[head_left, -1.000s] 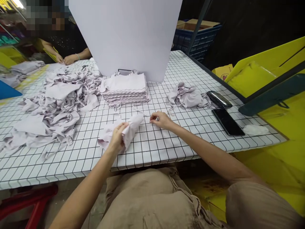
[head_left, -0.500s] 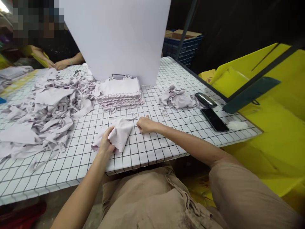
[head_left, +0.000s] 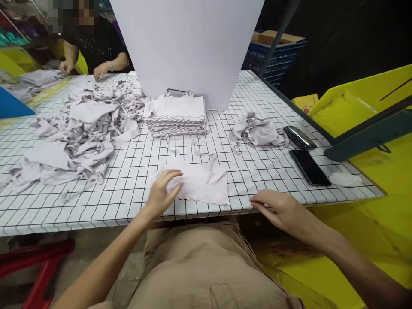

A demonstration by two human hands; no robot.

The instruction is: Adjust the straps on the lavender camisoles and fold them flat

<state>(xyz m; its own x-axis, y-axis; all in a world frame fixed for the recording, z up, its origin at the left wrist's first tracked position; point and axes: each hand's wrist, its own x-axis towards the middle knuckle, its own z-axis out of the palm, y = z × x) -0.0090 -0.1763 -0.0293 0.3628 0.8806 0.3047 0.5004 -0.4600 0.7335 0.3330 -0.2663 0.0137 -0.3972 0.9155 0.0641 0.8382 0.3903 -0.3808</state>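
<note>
A pale lilac garment with thin straps [head_left: 204,184] lies spread near the front edge of the table, its scalloped hem toward me. My left hand [head_left: 164,191] rests at its left side, fingers curved and apart from the thumb. To the right of the cloth, over the table's edge, is my right hand [head_left: 280,210]; its fingers are stretched out with the thumb close beneath, and nothing shows in it. Behind the garment stands a neat stack of like garments [head_left: 175,113], with loose straps trailing toward me.
A tangled heap of lilac garments [head_left: 93,116] covers the left side. At right are a crumpled garment [head_left: 257,131], a dark glossy case [head_left: 299,137] and a phone [head_left: 310,167]. A tall white board [head_left: 189,51] rises behind the stack. Another person [head_left: 96,47] sits at far left.
The garment, earlier bunched and folded in my left hand, now lies flattened out. My left hand has loosened its hold; my right hand has moved right and toward me.
</note>
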